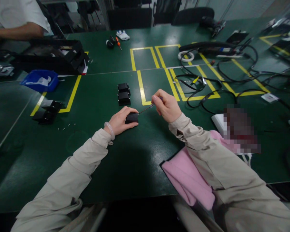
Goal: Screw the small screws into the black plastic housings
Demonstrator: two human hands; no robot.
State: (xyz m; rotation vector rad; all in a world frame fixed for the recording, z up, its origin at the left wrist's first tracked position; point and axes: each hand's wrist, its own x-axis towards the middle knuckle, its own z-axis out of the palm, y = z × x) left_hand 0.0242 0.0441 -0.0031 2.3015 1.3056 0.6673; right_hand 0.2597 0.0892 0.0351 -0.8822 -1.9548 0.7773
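My left hand (pixel 123 120) is closed around a small black block (pixel 131 118) on the green table (pixel 125 161). In my right hand (pixel 166 104) is a thin screwdriver (pixel 146 110), its shaft slanting down to the left. The tip meets the right side of the block, near its upper corner. Just beyond my left hand, more black blocks (pixel 124 96) stand in a short row. To the left lie other black parts (pixel 47 112), with several tiny screws (pixel 69 124) beside them.
A blue tray (pixel 41 80) and black bins (pixel 50 58) are at the left, near a person's arm (pixel 19 31). Black cables (pixel 205 80) spread over the right side. Pink cloth (pixel 188 180) lies under my right forearm. An orange-handled tool (pixel 118 42) lies farther back.
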